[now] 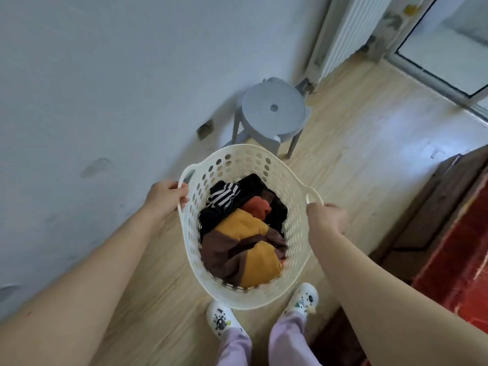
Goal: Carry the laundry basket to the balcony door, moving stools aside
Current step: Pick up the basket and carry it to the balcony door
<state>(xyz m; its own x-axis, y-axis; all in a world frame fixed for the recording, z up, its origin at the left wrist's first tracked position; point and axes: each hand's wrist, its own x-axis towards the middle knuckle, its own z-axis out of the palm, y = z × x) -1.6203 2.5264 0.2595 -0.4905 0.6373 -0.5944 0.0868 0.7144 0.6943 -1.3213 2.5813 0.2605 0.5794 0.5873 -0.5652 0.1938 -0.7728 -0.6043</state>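
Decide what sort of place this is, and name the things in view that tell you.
Most likely a room in a home. A laundry basket of clothes is held over a wood-look floor, a white radiator stands on the wall, and a glazed door opens beside it.

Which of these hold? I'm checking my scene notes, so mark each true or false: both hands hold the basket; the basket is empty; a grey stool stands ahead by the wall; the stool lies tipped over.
1. Both hands hold the basket. True: the left hand and right hand each grip a side of the laundry basket.
2. The basket is empty. False: clothes fill it.
3. A grey stool stands ahead by the wall. True: the stool is there.
4. The stool lies tipped over. False: it stands upright.
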